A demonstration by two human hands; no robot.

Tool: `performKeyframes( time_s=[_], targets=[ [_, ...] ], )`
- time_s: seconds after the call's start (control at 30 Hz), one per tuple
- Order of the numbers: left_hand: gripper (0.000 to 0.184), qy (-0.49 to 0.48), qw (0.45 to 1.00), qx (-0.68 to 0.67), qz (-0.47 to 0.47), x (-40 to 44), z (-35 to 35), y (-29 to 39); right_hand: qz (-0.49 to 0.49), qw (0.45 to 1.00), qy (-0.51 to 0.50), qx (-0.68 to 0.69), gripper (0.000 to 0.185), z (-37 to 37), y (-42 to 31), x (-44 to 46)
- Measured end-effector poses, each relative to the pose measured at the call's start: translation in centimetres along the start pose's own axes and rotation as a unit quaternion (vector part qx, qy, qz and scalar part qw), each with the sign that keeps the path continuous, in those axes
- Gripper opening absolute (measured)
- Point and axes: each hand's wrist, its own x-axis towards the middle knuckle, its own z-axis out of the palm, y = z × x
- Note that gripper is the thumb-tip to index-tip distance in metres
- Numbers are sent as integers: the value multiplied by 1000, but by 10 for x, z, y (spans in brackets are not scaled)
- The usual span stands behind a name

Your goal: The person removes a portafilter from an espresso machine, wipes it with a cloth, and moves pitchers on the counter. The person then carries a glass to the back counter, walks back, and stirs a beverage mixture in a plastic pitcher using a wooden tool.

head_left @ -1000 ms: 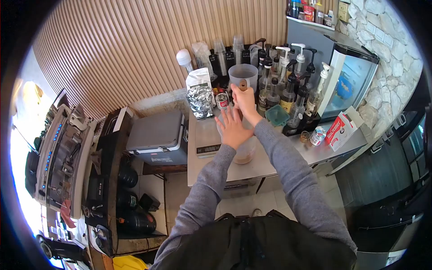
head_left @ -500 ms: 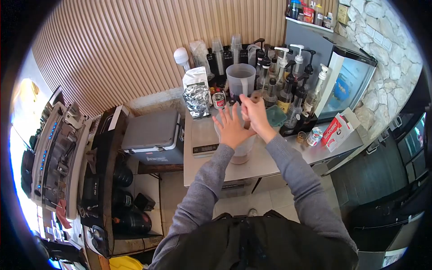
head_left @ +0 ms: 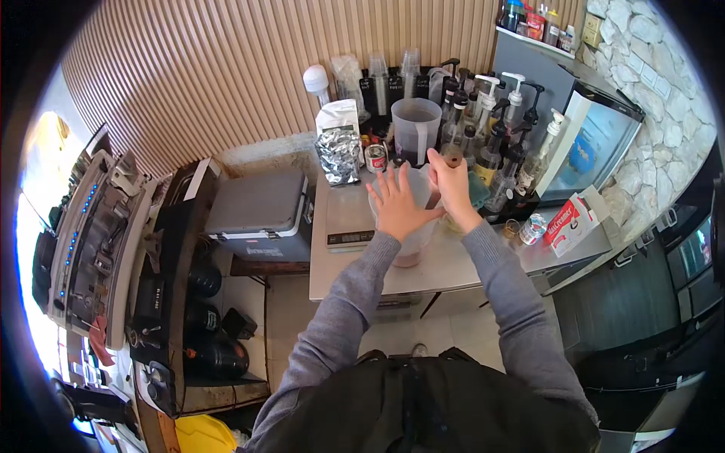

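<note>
A tall translucent pitcher (head_left: 411, 249) stands near the counter's front edge, with a little brownish content at its base. My left hand (head_left: 402, 208) is spread over its top, fingers apart, and seems to rest at the rim. Just to the right, my right hand (head_left: 452, 192) is closed around a tool with a brown, rounded end (head_left: 452, 161) showing above the fist. The tool's lower part is mostly hidden, so I cannot tell its kind. Behind my hands stands a second translucent pitcher (head_left: 417, 121) with a handle. A green container (head_left: 478, 190) is partly hidden by my right hand.
Pump bottles (head_left: 521, 162) crowd the counter's back right. A silver foil bag (head_left: 339, 155), a can (head_left: 375, 158) and a digital scale (head_left: 350, 240) are on the left. At right are an open can (head_left: 533, 228) and a red-white creamer box (head_left: 570, 226). A grey cooler (head_left: 257, 211) stands left.
My right hand and the tool have shifted slightly right, away from my left hand. My left hand stays spread over the pitcher. The whole view has moved a little.
</note>
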Motion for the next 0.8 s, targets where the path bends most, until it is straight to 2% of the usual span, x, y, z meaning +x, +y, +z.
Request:
performKeyframes(
  time_s=[0.1, 0.17, 0.23, 0.3, 0.37, 0.43, 0.6, 0.7, 0.8],
  targets=[
    [115, -10, 1000, 10, 4, 1, 2, -2, 49, 999, -8, 15, 47, 2, 1, -6],
    [114, -12, 1000, 16, 7, 1, 7, -5, 78, 993, -56, 71, 48, 8, 9, -2],
    [113, 15, 999, 42, 24, 2, 14, -10, 73, 994, -51, 66, 48, 21, 12, 6],
    [114, 11, 1000, 25, 15, 2, 14, -11, 15, 1000, -20, -1, 47, 29, 18, 14],
    [116, 7, 1000, 6, 5, 2, 10, -8, 15, 999, -35, 24, 46, 28, 20, 26],
    [120, -44, 999, 10, -16, 2, -2, 0, -13, 1000, -27, 3, 46, 23, 23, 35],
    [124, -11, 1000, -6, -12, 1, 0, 3, -12, 999, -31, 40, 48, -11, 21, 31],
    [122, -12, 1000, -3, -12, 1, -2, 2, 7, 1000, 8, 25, 48, -14, 9, 9],
    [117, -29, 1000, 6, -4, 2, -1, 0, 31, 1000, -2, -3, 46, 1, -2, -13]
  ],
)
